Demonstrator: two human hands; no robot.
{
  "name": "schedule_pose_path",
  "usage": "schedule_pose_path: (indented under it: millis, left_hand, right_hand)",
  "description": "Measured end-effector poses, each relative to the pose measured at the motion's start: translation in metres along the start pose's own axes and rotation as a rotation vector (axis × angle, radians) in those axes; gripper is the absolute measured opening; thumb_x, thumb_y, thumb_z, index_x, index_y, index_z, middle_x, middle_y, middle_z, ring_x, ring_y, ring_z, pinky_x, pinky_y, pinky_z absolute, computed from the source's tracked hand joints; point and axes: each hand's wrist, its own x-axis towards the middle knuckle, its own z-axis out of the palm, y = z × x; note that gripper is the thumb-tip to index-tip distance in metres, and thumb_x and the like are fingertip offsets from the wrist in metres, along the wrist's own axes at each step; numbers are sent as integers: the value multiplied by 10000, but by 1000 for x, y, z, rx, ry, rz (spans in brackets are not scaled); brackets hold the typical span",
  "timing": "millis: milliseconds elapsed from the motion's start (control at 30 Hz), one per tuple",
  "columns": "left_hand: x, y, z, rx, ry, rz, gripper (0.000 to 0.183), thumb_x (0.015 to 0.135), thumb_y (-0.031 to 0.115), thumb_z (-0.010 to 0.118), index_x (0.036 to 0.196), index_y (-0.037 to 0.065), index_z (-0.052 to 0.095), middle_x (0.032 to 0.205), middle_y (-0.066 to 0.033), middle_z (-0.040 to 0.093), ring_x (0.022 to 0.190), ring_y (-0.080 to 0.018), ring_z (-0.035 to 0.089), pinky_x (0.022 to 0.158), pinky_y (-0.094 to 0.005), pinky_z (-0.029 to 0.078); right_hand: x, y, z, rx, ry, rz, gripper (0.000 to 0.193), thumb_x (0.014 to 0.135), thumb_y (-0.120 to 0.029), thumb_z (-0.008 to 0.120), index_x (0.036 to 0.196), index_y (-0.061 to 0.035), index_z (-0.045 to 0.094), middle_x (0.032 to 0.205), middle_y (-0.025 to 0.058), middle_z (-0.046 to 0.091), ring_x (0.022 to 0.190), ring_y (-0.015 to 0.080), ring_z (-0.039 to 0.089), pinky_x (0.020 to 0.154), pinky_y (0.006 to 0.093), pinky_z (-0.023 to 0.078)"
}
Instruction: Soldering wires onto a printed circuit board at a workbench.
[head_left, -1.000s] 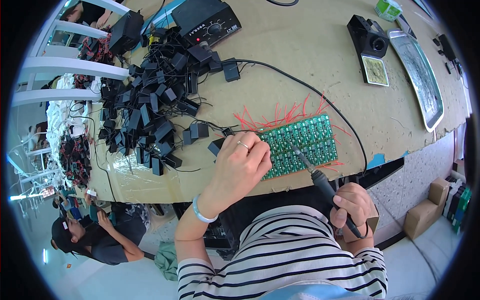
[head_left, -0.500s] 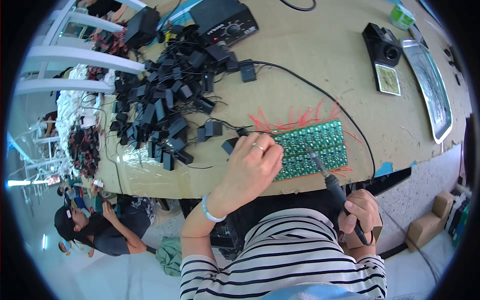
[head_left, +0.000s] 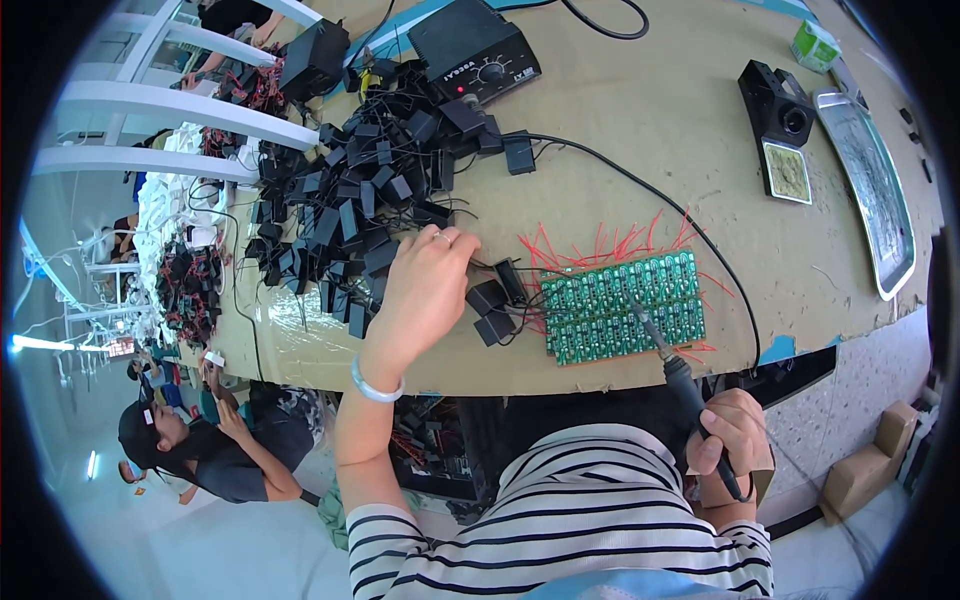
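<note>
My left hand is at the right edge of a pile of small black plastic boxes with thin wires. Its fingers are curled together, and the fingertips are hidden. In my right hand is a soldering iron, its tip slanting onto a green circuit board panel. Red wires stick out along the panel's far edge. By its left side lie a few black boxes, their thin black wires reaching the board's left edge.
A black soldering station stands behind the pile, its cable curving right of the board. Far right are an iron stand with a sponge and a metal tray. Another person sits at the left.
My left hand has moved left from the board's left edge to the pile, uncovering the black boxes beside the board. The soldering iron stays over the board. The whole view has shifted slightly.
</note>
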Motion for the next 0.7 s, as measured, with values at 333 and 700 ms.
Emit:
schedule_pose_path:
  millis: [333, 700]
  left_hand:
    - [-2, -6, -6, -645, 323, -353, 46, 955, 26, 638, 978, -14, 637, 908, -90, 700, 887, -141, 679, 778, -245, 497]
    - [23, -9, 3, -1301, 700, -272, 122, 997, 52, 612, 1084, -32, 627, 950, -94, 704, 887, -133, 676, 847, -258, 532]
  right_hand:
    - [12, 4, 7, -4, 29, -51, 157, 998, -145, 477, 961, -8, 544, 684, 91, 573, 511, 229, 564, 500, 348, 495]
    - [11, 2, 5, -40, 29, -34, 148, 983, -137, 481, 978, -10, 557, 680, 87, 569, 511, 232, 566, 497, 348, 495]
